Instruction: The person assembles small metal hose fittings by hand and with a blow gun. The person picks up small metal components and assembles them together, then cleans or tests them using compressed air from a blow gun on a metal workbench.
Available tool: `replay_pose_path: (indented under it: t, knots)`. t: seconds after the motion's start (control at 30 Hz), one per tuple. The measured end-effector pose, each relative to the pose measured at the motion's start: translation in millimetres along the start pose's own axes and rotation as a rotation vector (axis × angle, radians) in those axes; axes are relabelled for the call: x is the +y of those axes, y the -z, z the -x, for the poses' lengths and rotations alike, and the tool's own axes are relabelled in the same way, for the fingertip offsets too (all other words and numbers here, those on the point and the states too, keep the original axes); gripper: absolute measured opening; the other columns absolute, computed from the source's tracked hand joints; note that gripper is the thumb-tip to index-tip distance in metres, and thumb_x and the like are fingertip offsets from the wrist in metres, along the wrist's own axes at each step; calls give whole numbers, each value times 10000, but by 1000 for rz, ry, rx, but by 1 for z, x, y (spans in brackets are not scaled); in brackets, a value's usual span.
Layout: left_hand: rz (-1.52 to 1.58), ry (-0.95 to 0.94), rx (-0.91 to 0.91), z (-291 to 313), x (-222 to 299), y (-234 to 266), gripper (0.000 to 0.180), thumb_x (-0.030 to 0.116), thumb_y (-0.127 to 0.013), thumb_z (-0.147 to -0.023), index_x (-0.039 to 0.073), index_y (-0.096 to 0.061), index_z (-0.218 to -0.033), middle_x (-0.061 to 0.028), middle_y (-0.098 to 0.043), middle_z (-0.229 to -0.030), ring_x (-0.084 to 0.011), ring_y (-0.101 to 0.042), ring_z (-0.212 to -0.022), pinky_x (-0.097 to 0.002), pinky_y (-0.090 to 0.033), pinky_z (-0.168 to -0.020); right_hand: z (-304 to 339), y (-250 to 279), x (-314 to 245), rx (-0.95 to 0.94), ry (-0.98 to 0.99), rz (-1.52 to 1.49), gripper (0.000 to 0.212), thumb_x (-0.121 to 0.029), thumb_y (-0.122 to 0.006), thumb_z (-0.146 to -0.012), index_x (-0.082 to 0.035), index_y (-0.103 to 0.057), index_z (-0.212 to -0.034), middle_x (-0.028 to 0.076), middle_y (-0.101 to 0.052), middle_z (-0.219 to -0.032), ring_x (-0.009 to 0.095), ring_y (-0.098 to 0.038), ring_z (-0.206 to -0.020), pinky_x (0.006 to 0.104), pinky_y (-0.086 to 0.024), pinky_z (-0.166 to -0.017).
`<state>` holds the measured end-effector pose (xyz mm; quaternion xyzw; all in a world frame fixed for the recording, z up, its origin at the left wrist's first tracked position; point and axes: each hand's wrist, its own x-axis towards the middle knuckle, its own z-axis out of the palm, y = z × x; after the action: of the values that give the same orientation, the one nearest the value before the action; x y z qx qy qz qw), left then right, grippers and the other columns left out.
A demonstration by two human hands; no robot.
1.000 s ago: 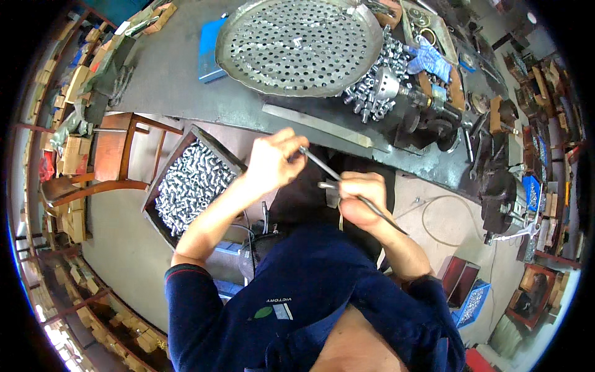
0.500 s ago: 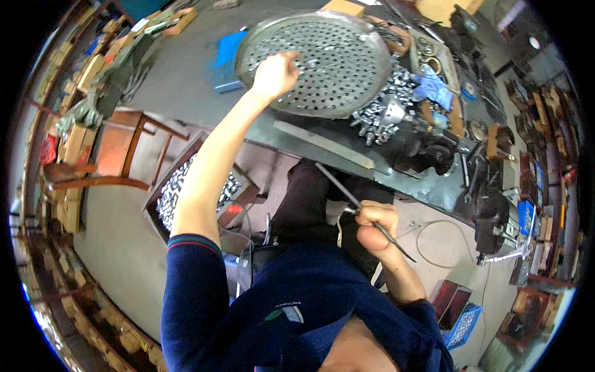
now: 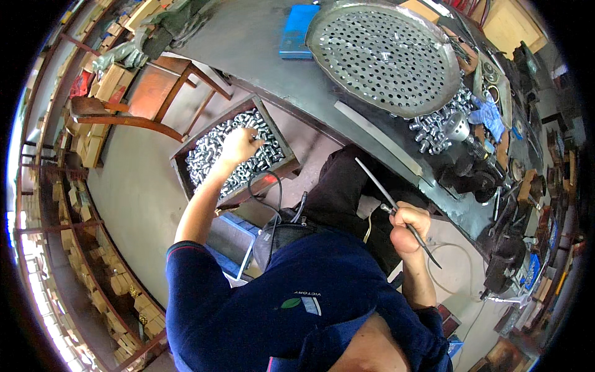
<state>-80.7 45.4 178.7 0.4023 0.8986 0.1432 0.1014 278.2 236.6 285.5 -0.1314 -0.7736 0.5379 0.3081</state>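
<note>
My left hand (image 3: 240, 147) hangs over a wooden crate (image 3: 288, 162) full of small shiny metal fittings (image 3: 211, 149). Its fingers are curled together; whatever lies between them cannot be made out. Held before my body, my right hand (image 3: 410, 227) is closed round a slim, file-like metal rod (image 3: 374, 178) that slants across it. The rod's dark tapered end sticks out below the fist. A small cylindrical metal fitting (image 3: 388, 209) shows at the fingers of that same hand.
On the workbench (image 3: 248, 37) rests a round perforated metal tray (image 3: 353, 74), beside a blue box (image 3: 299, 31). A pile of fittings (image 3: 434, 127), a flat bar (image 3: 378, 137) and a blue glove (image 3: 488, 118) lie there too. A wooden chair (image 3: 149, 99) stands left; a blue bin (image 3: 232, 242) sits below the crate.
My left hand has moved from the perforated tray down to the crate of fittings. The view has swung left. My right hand still grips the rod.
</note>
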Motion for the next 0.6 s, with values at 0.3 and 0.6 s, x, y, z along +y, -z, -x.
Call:
replay_pose_path:
  t: [0.3,0.6]
  knots:
    - [-23,88,61,-1,1,-33,263,265,-709,-683,79,-576,-813,-104,-612,-684,-298,-611,-651,-399,-474,-597,17,6,15,-35,-113,1,616,-564,-597,-746,-49,-332,-536,19,-297,-524,125,-302,-459,295,-178,-433]
    - [1246,97,-39,12,55,38,221,101,-569,-842,-64,-577,-989,-116,-616,-755,-138,-564,-576,-253,-450,-545,10,10,11,-112,-59,27,666,-642,-514,-770,-49,-326,-531,35,-321,-515,147,-351,-452,302,-223,-428]
